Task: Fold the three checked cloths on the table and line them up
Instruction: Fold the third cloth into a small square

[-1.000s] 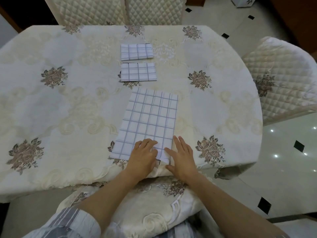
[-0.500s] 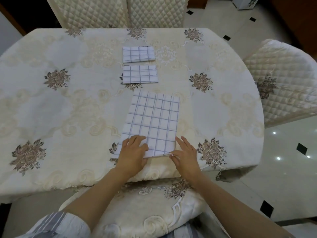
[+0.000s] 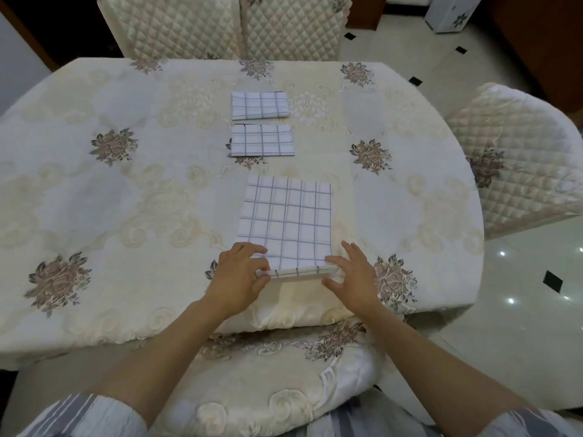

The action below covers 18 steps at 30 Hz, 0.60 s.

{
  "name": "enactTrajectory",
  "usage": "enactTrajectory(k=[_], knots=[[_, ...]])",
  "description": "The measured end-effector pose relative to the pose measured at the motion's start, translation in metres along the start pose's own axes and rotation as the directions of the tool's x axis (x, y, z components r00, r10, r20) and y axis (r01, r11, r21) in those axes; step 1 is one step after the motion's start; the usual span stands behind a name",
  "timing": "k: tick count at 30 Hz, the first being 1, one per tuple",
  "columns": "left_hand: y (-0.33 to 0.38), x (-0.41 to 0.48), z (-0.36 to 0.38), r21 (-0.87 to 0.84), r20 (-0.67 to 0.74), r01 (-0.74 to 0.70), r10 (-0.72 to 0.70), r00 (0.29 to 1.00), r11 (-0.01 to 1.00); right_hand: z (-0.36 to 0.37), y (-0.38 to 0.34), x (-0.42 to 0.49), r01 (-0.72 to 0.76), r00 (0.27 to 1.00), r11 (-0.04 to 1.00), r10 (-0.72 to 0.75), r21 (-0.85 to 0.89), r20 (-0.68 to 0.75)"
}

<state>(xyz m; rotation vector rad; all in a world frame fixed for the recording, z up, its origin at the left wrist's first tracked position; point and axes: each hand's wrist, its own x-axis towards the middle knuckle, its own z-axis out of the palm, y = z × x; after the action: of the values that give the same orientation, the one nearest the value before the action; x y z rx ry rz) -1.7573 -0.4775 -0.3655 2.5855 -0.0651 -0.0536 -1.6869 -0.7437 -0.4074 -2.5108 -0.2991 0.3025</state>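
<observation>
— Where is the cloth that is being worked on?
— The large checked cloth [image 3: 285,222] lies close to the front edge of the table [image 3: 126,190], its long side running away from the person. Its near edge is raised off the tablecloth.
— And the hands?
— The left hand [image 3: 238,275] pinches the near left corner, fingers curled over the top. The right hand [image 3: 353,274] pinches the near right corner, its outer fingers spread.
— The other two cloths?
— The nearer folded cloth [image 3: 262,140] and the farther folded cloth [image 3: 260,105] lie beyond it, one behind the other, just apart and roughly in line with the big one.
— Around them?
— A quilted chair [image 3: 517,152] stands at the right, two more at the far side, and a cushioned seat [image 3: 268,373] sits under the forearms.
</observation>
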Motion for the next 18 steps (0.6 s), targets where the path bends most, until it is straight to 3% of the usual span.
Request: enactTrajectory(k=[7, 18], knots=[[0.003, 0.01, -0.02, 0.001, -0.021, 0.023, -0.023, 1.0, 1.0, 0.003, 0.0, 0.028, -0.114, 0.992, 0.993, 0.115, 0.027, -0.049], [0.0, 0.045, -0.038, 0.002, -0.035, 0.024, -0.023, 0.999, 1.0, -0.001, 0.008, 0.059, -0.012, 0.999, 1.0, 0.013, 0.012, -0.051]])
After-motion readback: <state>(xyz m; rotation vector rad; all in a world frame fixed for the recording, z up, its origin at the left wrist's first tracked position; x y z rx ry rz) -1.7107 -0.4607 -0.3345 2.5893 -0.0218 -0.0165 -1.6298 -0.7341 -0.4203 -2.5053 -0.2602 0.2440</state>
